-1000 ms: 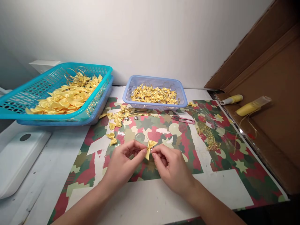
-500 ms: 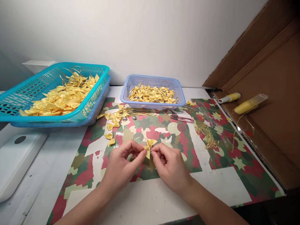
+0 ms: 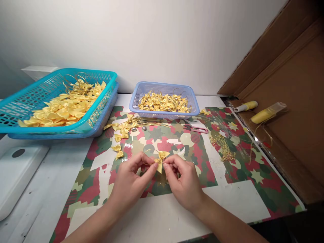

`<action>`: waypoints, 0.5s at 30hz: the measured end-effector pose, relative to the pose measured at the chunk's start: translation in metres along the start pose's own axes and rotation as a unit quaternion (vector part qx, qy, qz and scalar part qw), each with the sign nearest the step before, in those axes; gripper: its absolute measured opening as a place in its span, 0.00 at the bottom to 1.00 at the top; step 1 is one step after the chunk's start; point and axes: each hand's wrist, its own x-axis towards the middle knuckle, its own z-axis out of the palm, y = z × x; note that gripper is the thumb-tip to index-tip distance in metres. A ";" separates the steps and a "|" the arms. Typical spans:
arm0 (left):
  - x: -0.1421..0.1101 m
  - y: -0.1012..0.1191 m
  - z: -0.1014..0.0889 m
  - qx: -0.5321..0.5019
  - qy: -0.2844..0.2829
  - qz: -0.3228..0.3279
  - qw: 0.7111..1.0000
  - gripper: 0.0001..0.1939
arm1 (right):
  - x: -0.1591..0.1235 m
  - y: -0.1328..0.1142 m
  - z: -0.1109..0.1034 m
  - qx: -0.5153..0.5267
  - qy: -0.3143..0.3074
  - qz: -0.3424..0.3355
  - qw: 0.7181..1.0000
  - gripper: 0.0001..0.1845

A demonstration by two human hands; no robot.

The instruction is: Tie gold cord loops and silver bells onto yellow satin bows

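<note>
A yellow satin ribbon bow point(image 3: 161, 160) is held between my two hands, over the middle of the patterned mat. My left hand point(image 3: 135, 175) pinches its left side, and a thin gold wire loop point(image 3: 149, 156) curves up from those fingers. On the bow's right side, my right hand point(image 3: 181, 177) has thumb and forefinger pressed together. What lies exactly between the fingertips is partly hidden. Further off lie loose yellow bows point(image 3: 123, 130), a bundle of gold wires point(image 3: 149, 121) and small silver bells point(image 3: 144, 128).
A turquoise basket point(image 3: 73, 127) of yellow bows stands at left, a lavender basket point(image 3: 164, 114) of wired bows at the back. Pink-handled thread snips point(image 3: 198, 129), cut gold scraps point(image 3: 224, 148) and yellow thread spools point(image 3: 265, 114) lie to the right. A white device point(image 3: 22, 175) sits at left.
Both hands keep their pinch at the bow, which has tilted only slightly. The whole view has shifted a little.
</note>
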 end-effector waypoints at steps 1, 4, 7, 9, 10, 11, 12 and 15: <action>0.000 0.000 0.000 0.001 0.000 -0.003 1.000 0.08 | 0.000 0.000 0.000 0.006 0.000 0.005 1.000 0.07; 0.000 0.001 -0.001 0.014 0.001 -0.004 1.000 0.09 | 0.000 0.001 0.002 0.022 0.002 0.017 1.000 0.07; -0.001 0.000 -0.001 0.038 0.003 0.010 0.999 0.09 | 0.000 0.001 0.004 0.033 0.010 0.026 0.999 0.07; -0.001 -0.001 -0.001 0.058 0.007 0.027 0.998 0.09 | 0.000 0.002 0.006 0.037 0.014 0.032 0.999 0.08; -0.001 -0.002 -0.001 0.068 0.010 0.037 0.997 0.09 | 0.001 0.002 0.006 0.038 0.016 0.034 0.999 0.08; -0.001 -0.002 0.000 0.080 0.012 0.049 0.996 0.08 | 0.001 0.002 0.006 0.039 0.018 0.036 0.998 0.08; -0.002 -0.002 0.000 0.092 0.016 0.062 0.994 0.08 | 0.000 0.002 0.006 0.040 0.019 0.039 0.998 0.08; -0.002 -0.001 0.001 0.126 0.027 0.101 0.987 0.08 | 0.000 0.001 0.007 0.041 0.018 0.043 0.998 0.08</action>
